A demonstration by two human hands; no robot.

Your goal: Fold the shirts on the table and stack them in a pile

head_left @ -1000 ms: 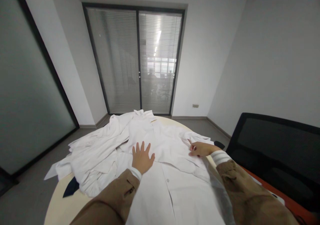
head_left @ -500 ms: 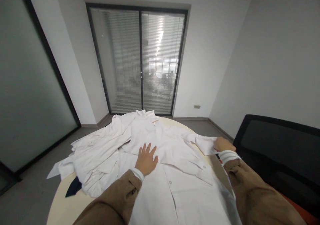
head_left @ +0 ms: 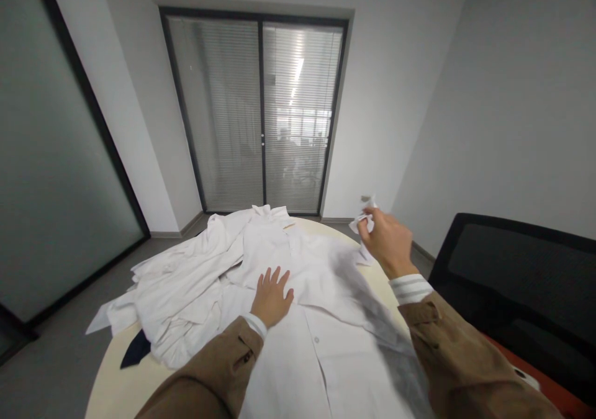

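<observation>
A white buttoned coat (head_left: 321, 282) lies spread over the round table (head_left: 105, 382), its front facing up and its lower part running toward me. My left hand (head_left: 272, 298) rests flat on the coat's chest with the fingers spread. Raised above the table's right edge, my right hand (head_left: 388, 239) pinches the end of the coat's sleeve (head_left: 364, 221) between thumb and fingers. Part of that sleeve is hidden behind the hand. Heaped on the left side of the table is more crumpled white clothing (head_left: 186, 282), touching the coat.
A dark blue piece of cloth (head_left: 136, 349) sticks out from under the heap at the left. To the right stands a black mesh chair (head_left: 516, 282) with an orange seat (head_left: 554, 394). Behind the table is a glass partition with blinds (head_left: 261, 115).
My right hand has lifted the sleeve end up and moved it leftward and away from me. My left hand has stayed in place on the coat.
</observation>
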